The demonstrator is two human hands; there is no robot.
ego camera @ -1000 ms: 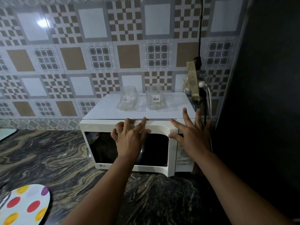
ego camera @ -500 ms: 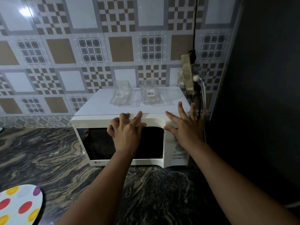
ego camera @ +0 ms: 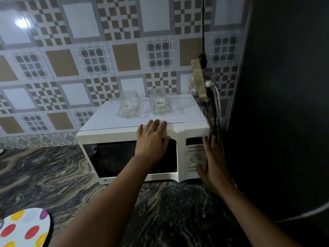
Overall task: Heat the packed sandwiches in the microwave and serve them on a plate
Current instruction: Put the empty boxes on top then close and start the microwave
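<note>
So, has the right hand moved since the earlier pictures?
Yes. The right hand dropped from the white microwave's top right edge down to its control panel.

A dark marbled stone counter (ego camera: 53, 175) with wavy brown and grey veins runs along the tiled wall. A white microwave (ego camera: 124, 134) stands on it toward the back right, door shut, near the wall. At the near left edge lies a white plate (ego camera: 25, 227) with red, yellow and purple dots, well apart from the microwave and partly cut off by the frame.
</note>
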